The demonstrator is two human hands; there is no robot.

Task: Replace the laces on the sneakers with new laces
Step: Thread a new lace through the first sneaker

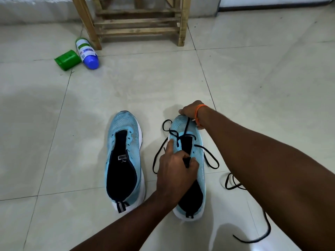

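Note:
Two light-blue sneakers with white soles stand on the tiled floor, toes pointing away from me. The left sneaker (125, 160) has no lace in its eyelets. The right sneaker (188, 142) carries a black lace (210, 156) threaded loosely through its front eyelets, with loops spilling over both sides. My left hand (176, 169) rests on the middle of this sneaker and pinches its dark tongue, index finger stretched toward the eyelets. My right hand (192, 111), with an orange band on the wrist, grips the toe of the same sneaker. Another black lace (235, 185) lies on the floor to the right, partly hidden by my right forearm.
A wooden rack (137, 22) stands at the back against the wall. A green cup (68, 59) and a white bottle with a blue cap (88, 52) lie on the floor at its left foot.

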